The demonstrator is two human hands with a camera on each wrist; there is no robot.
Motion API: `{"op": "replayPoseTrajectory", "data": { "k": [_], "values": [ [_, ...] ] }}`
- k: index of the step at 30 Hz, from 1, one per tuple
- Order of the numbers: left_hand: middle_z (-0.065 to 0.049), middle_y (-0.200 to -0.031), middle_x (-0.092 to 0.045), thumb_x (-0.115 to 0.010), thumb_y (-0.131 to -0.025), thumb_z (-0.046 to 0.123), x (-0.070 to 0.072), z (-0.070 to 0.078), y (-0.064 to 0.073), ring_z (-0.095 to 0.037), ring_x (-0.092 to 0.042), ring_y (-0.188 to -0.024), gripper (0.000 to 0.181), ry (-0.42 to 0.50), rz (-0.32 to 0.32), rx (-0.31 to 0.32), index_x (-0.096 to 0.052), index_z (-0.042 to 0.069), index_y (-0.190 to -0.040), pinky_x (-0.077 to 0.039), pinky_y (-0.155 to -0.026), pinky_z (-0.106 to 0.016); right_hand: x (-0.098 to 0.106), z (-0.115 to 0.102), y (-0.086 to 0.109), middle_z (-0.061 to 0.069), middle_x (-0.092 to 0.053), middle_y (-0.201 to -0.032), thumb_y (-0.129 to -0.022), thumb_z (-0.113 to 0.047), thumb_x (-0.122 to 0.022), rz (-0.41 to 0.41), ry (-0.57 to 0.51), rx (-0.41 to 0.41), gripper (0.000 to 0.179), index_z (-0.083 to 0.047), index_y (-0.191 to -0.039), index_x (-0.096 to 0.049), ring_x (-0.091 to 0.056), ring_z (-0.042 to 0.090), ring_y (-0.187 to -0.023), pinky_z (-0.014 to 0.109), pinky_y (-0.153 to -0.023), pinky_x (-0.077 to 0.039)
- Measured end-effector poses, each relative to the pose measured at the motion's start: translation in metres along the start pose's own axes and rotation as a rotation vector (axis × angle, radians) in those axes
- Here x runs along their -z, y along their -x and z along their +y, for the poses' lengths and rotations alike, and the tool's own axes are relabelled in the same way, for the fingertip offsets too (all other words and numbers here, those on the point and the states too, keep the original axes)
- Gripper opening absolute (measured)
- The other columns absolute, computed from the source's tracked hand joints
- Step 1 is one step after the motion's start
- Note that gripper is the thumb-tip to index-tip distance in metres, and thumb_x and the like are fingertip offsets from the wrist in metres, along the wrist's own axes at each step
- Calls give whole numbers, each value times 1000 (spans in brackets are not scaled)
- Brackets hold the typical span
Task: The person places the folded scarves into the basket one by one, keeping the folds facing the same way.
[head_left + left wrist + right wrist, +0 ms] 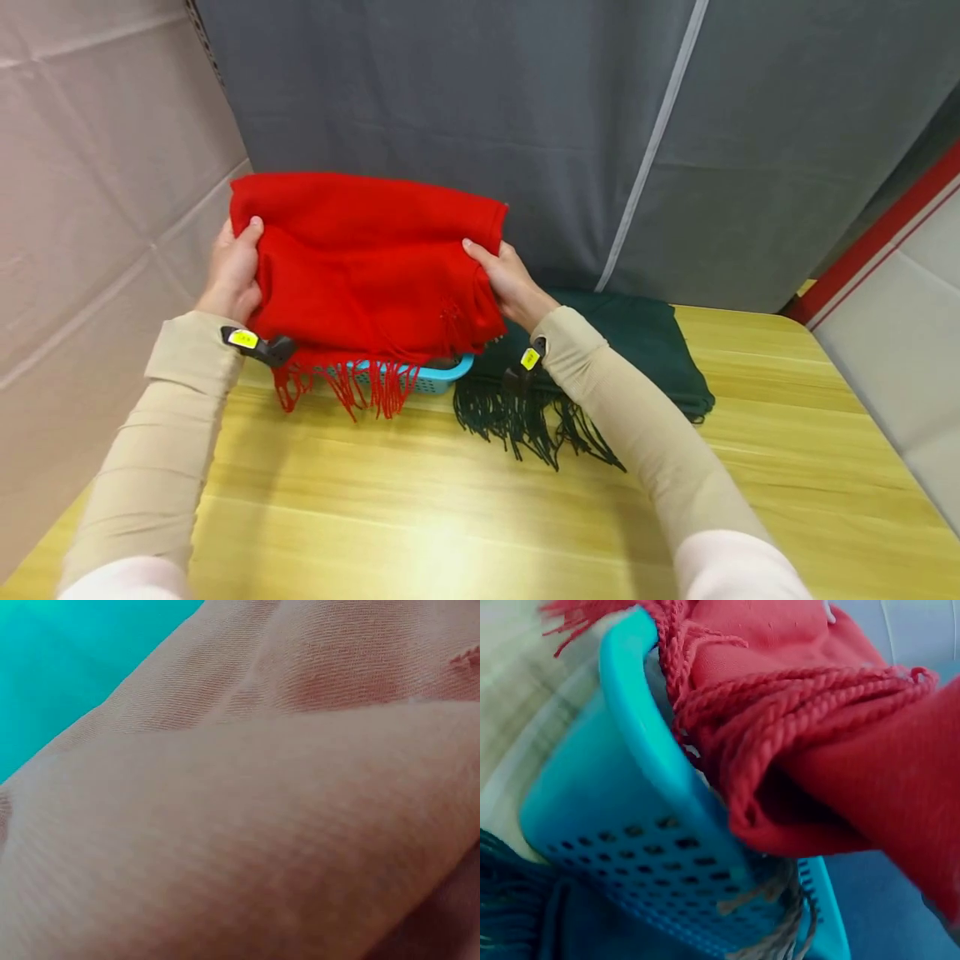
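From the head camera I look down on a person at a table (450,517) with a pale wood grain. At far left a light, creased wall covering (90,167) rises beside a beige sleeve (168,433).

From that sleeve reaches the left hand (234,271), pinching the left edge of a folded red cloth (367,275). Its thumb lies on the front face, near the upper left corner; the other fingers are mostly hidden behind the fabric, so I cannot tell how they are spaced. My left wrist view is filled by a blurred close surface, with no fingers to make out.

The cloth stretches between the two hands, its upper part folded over and its red fringe hanging along the bottom. It is above a turquoise basket (435,381) with small holes in its side, and the fringe falls in front of the rim. Behind hangs a grey curtain (420,92).

At the cloth's right edge, the right hand (510,279) pinches it, thumb on the front, the other fingers largely out of sight at the back. In the right wrist view, twisted red tassels drape close by the basket's rim, and grey-brown fringe (784,919) shows at the basket.

Right of the basket, a dark green fringed cloth (637,342) lies folded on the table, partly under the right forearm.
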State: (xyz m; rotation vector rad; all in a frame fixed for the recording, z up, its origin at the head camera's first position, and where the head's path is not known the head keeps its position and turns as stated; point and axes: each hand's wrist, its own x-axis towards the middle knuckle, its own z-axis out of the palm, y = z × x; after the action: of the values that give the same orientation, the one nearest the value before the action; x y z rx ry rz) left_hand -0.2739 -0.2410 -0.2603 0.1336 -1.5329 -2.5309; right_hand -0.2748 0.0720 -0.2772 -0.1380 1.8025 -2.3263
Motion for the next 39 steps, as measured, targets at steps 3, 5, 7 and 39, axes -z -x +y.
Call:
{"op": "replayPoseTrajectory", "data": {
  "k": [3, 5, 7, 39],
  "values": [
    [6, -108, -49, -53, -89, 23, 0, -2, -2, -5, -50, -83, 45, -58, -7, 2, -40, 22, -131, -40, -73, -17, 3, 3, -4, 6, -55, -105, -90, -22, -53, 9, 19, -12, 32, -10, -118, -46, -56, 20, -90, 35, -83, -45],
    [6, -106, -49, -53, -89, 24, 1, -4, -3, -5, -50, -83, 44, -105, -10, 8, -40, 22, -131, -39, -73, -17, 5, 4, -6, 7, -55, -107, -90, -22, -53, 15, 29, -21, 32, -10, -119, -46, -55, 21, -91, 35, -84, -45],
    [6, -107, -48, -53, -89, 25, 2, -4, -4, -5, -49, -84, 45, -144, -12, 19, -39, 23, -132, -38, -74, -17, 7, 7, -7, 7, -55, -108, -89, -23, -53, 18, 41, -32, 33, -11, -119, -46, -55, 21, -92, 35, -84, -45],
    [10, -95, -42, -36, -90, 18, 22, -12, -27, -4, -43, -80, 39, -834, -196, 132, -34, 14, -129, -35, -74, -19, 6, 32, -20, 7, -56, -105, -93, -22, -45, -73, 521, 16, 32, -8, -121, -45, -55, 18, -93, 32, -84, -42]
  ]
}}
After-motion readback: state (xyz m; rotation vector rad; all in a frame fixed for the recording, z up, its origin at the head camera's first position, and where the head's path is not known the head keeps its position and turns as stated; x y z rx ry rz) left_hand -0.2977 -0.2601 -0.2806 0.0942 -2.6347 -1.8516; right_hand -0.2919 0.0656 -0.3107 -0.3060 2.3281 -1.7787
